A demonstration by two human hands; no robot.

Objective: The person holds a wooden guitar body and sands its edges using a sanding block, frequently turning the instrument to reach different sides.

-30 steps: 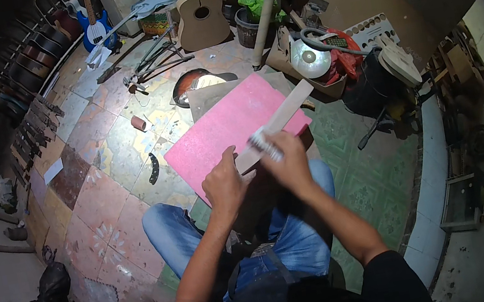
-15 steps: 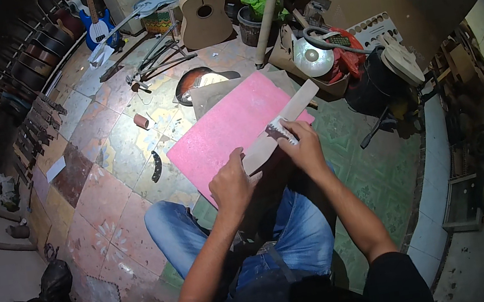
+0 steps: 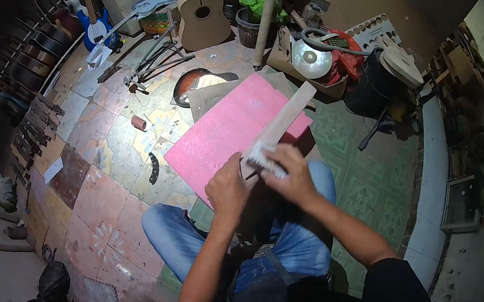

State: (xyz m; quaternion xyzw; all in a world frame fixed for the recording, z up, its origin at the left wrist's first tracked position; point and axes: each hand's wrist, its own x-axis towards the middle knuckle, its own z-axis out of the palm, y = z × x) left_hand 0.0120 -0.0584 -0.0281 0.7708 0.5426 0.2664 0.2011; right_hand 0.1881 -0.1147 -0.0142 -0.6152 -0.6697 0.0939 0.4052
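Both forearms rise from the lower edge over the blue-jeaned knees and meet at the near end of a long pale wooden strip [image 3: 279, 125], which slants up to the right across a pink board [image 3: 223, 132] on the tiled floor. The left hand [image 3: 227, 190] curls closed around the strip's near end. The right hand [image 3: 289, 175] presses a small whitish block [image 3: 263, 157], perhaps sandpaper, onto the strip, fingers bent over it.

Place: a guitar-making workshop
Evidence: unfinished guitar body [image 3: 202, 18], blue electric guitar [image 3: 94, 23], row of guitars [image 3: 28, 59] along the wall, tools on the tiled floor [image 3: 102, 193]
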